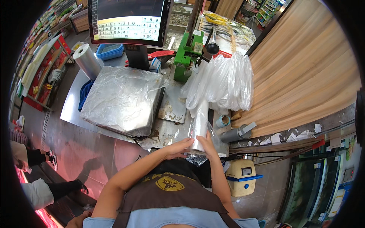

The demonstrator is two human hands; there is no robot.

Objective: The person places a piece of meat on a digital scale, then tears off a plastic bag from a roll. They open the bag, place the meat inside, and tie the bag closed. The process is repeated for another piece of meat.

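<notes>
A roll of clear plastic bags (201, 124) lies lengthwise in front of me at the counter's near edge. My right hand (208, 145) grips its near end from the right, thumb on top. From the left, my left hand (179, 147) holds the same end, its fingers partly under the plastic. Loose clear film spreads around the roll and hangs below my hands. Beyond the roll, a thick bunch of white plastic bags (228, 82) hangs beside a green metal stand (189, 51).
Left of my hands is a weighing scale's plastic-covered platform (122, 99), with a screen (128, 22) behind it. Another plastic roll (87, 61) stands upright nearby. A small blue roll (223, 121) and grey tube (236, 134) lie right. Fish (228, 28) lie farther back. People stand at lower left.
</notes>
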